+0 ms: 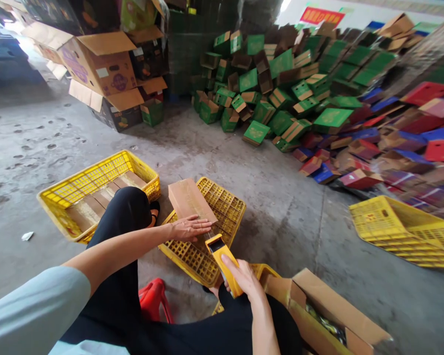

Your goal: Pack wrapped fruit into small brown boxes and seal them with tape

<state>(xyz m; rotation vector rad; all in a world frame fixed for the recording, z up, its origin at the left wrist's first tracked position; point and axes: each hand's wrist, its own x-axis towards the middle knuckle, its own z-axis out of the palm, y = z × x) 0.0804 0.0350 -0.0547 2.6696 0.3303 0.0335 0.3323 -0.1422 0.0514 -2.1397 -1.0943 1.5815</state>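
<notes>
A flat brown cardboard box lies on an upturned yellow plastic crate in front of my knees. My left hand rests flat on the near end of the box, fingers stretched out. My right hand is wrapped round the handle of a yellow tape dispenser, whose head touches the box's near edge just beside my left fingers.
A yellow crate holding flat cardboard stands at my left. An open brown carton is at my right, another yellow crate beyond. Piles of green boxes, red and blue boxes and large cartons line the concrete floor.
</notes>
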